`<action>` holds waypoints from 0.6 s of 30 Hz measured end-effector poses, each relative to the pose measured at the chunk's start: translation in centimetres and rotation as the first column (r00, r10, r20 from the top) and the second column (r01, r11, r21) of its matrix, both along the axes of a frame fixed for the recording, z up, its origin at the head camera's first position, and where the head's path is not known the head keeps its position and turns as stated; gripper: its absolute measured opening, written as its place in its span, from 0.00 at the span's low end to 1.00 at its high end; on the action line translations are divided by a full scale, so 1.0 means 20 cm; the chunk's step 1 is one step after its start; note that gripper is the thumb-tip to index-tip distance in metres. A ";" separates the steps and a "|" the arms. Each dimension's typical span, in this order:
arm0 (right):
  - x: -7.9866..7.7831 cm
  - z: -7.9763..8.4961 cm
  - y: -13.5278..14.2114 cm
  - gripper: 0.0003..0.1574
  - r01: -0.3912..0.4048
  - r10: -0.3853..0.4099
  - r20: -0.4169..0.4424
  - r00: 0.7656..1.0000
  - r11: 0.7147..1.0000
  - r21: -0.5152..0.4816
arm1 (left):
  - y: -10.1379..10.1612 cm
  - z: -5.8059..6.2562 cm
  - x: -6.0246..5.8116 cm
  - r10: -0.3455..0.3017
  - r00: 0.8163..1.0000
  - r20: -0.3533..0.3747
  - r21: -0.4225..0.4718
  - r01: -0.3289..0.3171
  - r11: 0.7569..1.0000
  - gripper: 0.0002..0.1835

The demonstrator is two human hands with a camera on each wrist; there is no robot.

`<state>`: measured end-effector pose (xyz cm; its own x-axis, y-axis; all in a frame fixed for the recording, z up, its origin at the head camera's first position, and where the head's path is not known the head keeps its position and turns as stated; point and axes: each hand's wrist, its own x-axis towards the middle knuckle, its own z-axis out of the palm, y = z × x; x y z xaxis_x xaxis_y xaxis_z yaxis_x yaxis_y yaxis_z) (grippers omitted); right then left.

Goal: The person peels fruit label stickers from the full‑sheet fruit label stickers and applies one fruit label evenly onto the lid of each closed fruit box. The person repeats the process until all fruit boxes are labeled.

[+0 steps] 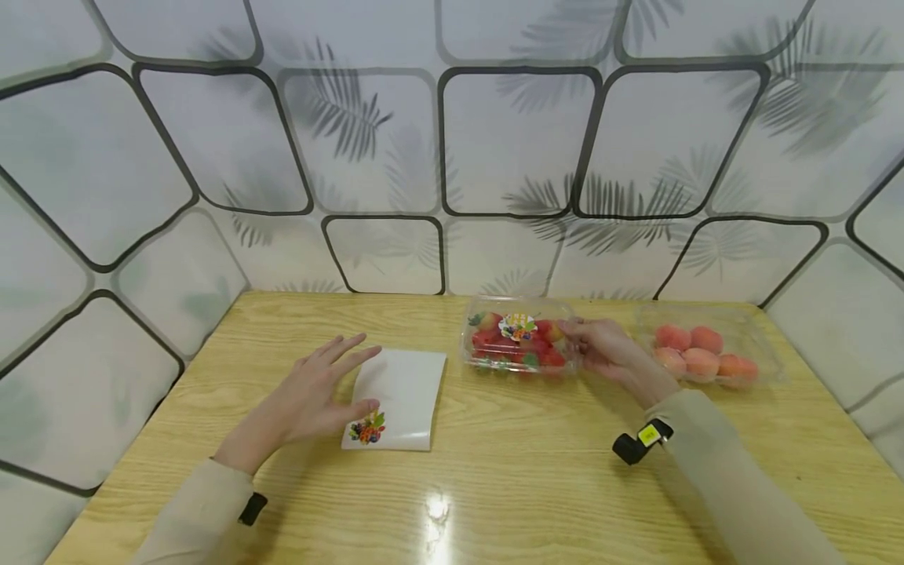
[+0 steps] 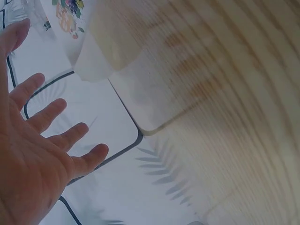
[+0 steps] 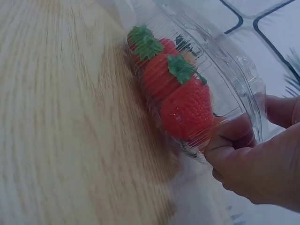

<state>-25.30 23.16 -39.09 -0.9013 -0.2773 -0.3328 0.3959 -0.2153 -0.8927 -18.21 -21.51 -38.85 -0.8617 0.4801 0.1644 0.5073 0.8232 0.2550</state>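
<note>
My right hand (image 1: 600, 345) grips the right end of a clear plastic clamshell box (image 1: 523, 363) of red strawberries. In the right wrist view, its fingers (image 3: 234, 133) curl at the box's side, close by the strawberries (image 3: 187, 108). A round fruit-print sticker (image 1: 518, 327) lies on the lid. Over the left edge of a white sheet (image 1: 406, 392) hovers my left hand (image 1: 318, 392), fingers spread and holding nothing. A colourful fruit sticker (image 1: 367, 428) shows at the sheet's near left corner, by my thumb. In the left wrist view, the palm and spread fingers (image 2: 47, 117) are visible.
A second clear plastic box (image 1: 759, 345) with several peach-like fruits (image 1: 701, 364) stands on the right, just past my right hand. Everything rests on a wood-grain table (image 1: 523, 471). A patterned backdrop (image 1: 515, 141) rises along the table's back edge and sides.
</note>
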 end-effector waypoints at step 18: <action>-0.07 -0.02 -0.01 0.09 0.048 -0.047 -0.019 0.999 0.997 0.058 | -0.04 0.00 -0.01 0.024 1.000 0.018 -0.007 -0.024 1.000 0.38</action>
<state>-26.78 23.06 -39.51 -0.9188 -0.2145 -0.3314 0.3708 -0.1810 -0.9109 -18.34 -22.36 -38.89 -0.8759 0.4601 0.1454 0.4825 0.8370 0.2581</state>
